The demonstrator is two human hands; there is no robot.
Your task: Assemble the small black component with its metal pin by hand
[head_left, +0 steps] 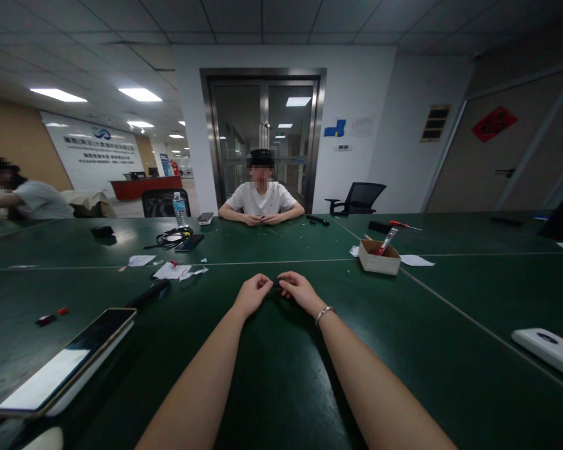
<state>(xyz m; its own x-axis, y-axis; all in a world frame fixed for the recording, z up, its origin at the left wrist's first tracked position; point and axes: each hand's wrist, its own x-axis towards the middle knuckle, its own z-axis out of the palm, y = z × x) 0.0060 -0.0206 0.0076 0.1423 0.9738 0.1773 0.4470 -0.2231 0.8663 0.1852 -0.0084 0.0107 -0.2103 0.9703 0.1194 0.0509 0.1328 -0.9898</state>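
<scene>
My two hands meet over the dark green table (281,375), both forearms stretched out in front of me. My left hand (252,294) is curled with its fingertips pinched towards the right. My right hand (296,289), with a bracelet at the wrist, is curled the same way towards the left. Between their fingertips sits a small dark object (276,284), held by both hands; it is too small to name.
A phone (65,362) lies near left, a black marker (147,294) beyond it. Paper scraps (173,271) and a small cardboard box (379,257) lie ahead. A white device (547,351) lies at right. A person (261,200) sits opposite; another sits at far left.
</scene>
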